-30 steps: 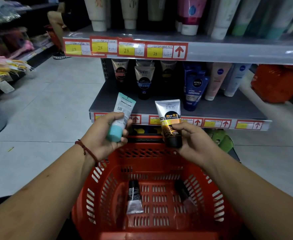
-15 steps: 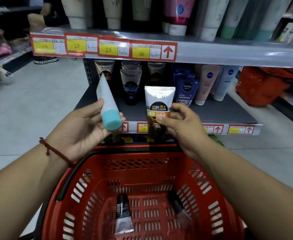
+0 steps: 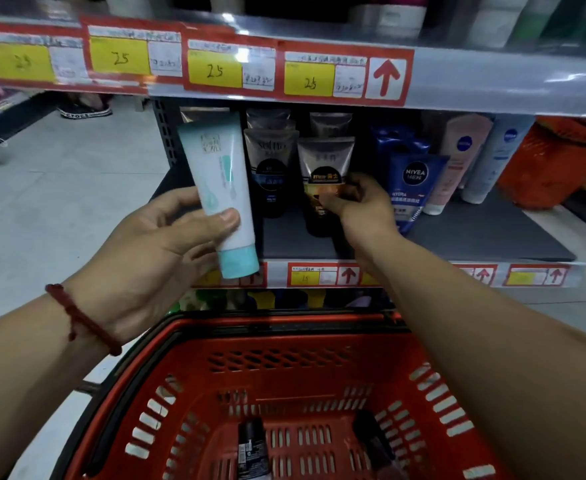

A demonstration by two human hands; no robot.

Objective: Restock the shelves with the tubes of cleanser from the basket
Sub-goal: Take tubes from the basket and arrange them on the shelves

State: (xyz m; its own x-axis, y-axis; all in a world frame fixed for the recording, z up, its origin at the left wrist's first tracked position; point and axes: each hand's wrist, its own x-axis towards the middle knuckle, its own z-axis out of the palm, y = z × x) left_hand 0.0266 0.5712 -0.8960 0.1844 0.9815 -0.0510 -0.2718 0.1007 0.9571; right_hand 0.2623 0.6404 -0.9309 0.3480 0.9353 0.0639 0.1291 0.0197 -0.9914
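Note:
My left hand [image 3: 167, 244] grips a white tube with a teal cap [image 3: 220, 188], held upright in front of the shelf's left end. My right hand [image 3: 360, 209] reaches onto the lower shelf [image 3: 492, 237] and pinches a silver and black cleanser tube [image 3: 322, 174], which stands cap down among similar dark tubes. Below, the red basket [image 3: 284, 344] holds two dark tubes, one near the middle [image 3: 251, 448] and one to the right [image 3: 374, 441].
Blue Nivea Men tubes [image 3: 414, 181] and pale pink and white tubes [image 3: 457, 161] stand right of my right hand. The upper shelf edge [image 3: 492, 81] carries yellow price tags. Another red basket [image 3: 554, 161] sits at the far right. Grey floor lies to the left.
My right hand has carried the silver and black tube forward onto the lower shelf. My left hand has turned the teal-capped tube upright, label facing me. The view has moved closer to the shelf.

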